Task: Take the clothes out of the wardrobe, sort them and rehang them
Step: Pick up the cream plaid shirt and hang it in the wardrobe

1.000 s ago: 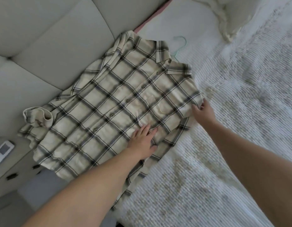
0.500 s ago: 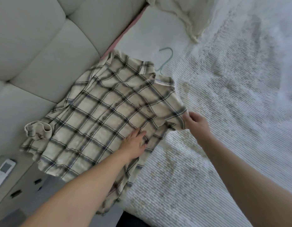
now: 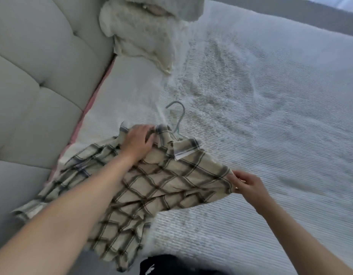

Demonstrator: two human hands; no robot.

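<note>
A cream plaid shirt [image 3: 163, 187] with dark checks lies rumpled across the near edge of the white bed [image 3: 270, 135]. It sits on a pale green hanger whose hook [image 3: 178, 116] pokes out past the collar. My left hand [image 3: 137, 141] grips the fabric at the collar and left shoulder. At the shirt's right shoulder edge, my right hand [image 3: 249, 185] pinches the cloth. The hanger's arms are hidden inside the shirt.
A padded grey headboard [image 3: 37, 76] runs along the left. A cream fleecy blanket or pillow heap [image 3: 144, 30] lies at the head of the bed. Something dark [image 3: 163, 264] shows at the bottom edge.
My left hand went from lying flat on the shirt's front up to the collar and closed on it. The shirt bunched up and slid toward me; my right hand kept its hold.
</note>
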